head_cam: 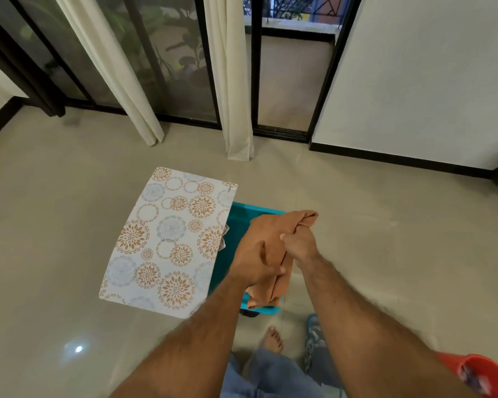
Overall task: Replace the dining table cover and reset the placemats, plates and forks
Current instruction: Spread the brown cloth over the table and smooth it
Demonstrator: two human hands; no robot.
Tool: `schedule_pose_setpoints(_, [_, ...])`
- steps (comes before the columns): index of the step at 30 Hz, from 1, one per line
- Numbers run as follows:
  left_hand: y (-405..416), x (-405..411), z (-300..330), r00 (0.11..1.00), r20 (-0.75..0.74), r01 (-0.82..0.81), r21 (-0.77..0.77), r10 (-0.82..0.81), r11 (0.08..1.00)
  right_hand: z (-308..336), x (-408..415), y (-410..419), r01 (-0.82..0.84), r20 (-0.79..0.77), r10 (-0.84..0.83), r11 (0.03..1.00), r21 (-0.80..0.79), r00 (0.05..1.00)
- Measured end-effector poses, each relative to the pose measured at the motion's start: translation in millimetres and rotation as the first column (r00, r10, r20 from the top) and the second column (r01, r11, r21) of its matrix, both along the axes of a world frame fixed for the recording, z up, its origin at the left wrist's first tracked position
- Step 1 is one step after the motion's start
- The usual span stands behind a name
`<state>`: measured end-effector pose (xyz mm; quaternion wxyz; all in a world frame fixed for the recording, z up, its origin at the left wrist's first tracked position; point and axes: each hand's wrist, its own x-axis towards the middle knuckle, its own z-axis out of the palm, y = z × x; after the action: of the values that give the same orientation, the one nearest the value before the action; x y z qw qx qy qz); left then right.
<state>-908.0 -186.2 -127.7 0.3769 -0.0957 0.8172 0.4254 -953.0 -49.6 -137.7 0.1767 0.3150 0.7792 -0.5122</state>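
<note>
Counts: two hands, one orange cloth, one placemat, one teal bin, two curtain panels. Left hand (255, 261) and right hand (298, 244) both grip the orange cloth (270, 234), fingers curled round it; the hands are close together, right a bit higher. Cloth is soft, bunched and folded on itself, hanging over the teal bin (242, 216); its lower end drapes to the bin's near rim. Bin looks like smooth plastic and sits on the floor (55, 225), glossy beige tile. Placemat (167, 239) is flat, rectangular, stiff-looking, white with orange and blue-grey floral circles; it lies across the bin's left side, overhanging the floor. Something silvery pokes out at the placemat's right edge, too little showing to identify. Most of the bin is hidden by placemat, cloth and arms. Red round container (483, 374) is cut off at the bottom right corner. Cream curtains (233, 81) hang in front of dark-framed glass doors (184, 53).
</note>
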Motion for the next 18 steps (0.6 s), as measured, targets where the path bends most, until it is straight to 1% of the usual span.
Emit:
schedule_pose_setpoints(2, [11, -7, -17, 0.998, -0.064, 0.006, -0.056, -0.01, 0.998, 10, -4, 2, -0.022, -0.009, 0.022, 1.0, 0.01, 1.0])
schedule_pose_setpoints(3, [16, -10, -9, 0.995, -0.096, 0.02, -0.078, -0.027, 0.997, 16, -7, 3, -0.029, -0.026, 0.029, 1.0, 0.008, 0.999])
schedule_pose_setpoints(5, [24, -10, 24, 0.987, -0.161, -0.002, -0.082, -0.011, 0.997, 26, -12, 4, -0.036, -0.052, 0.036, 0.999, 0.01, 0.998])
schedule_pose_setpoints(9, [31, -17, 56, 0.919, -0.351, -0.178, 0.035, 0.178, 0.983, 61, -22, 1, -0.003, -0.151, -0.008, 0.998, -0.067, 0.988])
schedule_pose_setpoints(10, [32, -21, 65, 0.907, -0.374, -0.199, 0.023, 0.193, 0.98, 73, -24, 2, 0.02, -0.166, -0.036, 0.995, -0.099, 0.986])
schedule_pose_setpoints(11, [31, -25, 74, 0.903, -0.379, -0.213, 0.014, 0.202, 0.977, 85, -24, 2, 0.036, -0.182, -0.06, 0.991, -0.129, 0.981])
schedule_pose_setpoints(13, [26, -34, 86, 0.907, -0.379, -0.186, 0.026, 0.182, 0.982, 111, -21, 4, 0.069, -0.22, -0.118, 0.974, -0.218, 0.968])
schedule_pose_setpoints(16, [22, -48, 115, 0.915, -0.32, -0.189, 0.196, 0.245, 0.962, 145, -8, 9, 0.124, -0.293, -0.238, 0.924, -0.361, 0.926])
schedule_pose_setpoints(18, [19, -55, 135, 0.932, -0.273, -0.152, 0.297, 0.237, 0.943, 158, 5, 19, 0.243, -0.349, -0.369, 0.903, -0.354, 0.862])
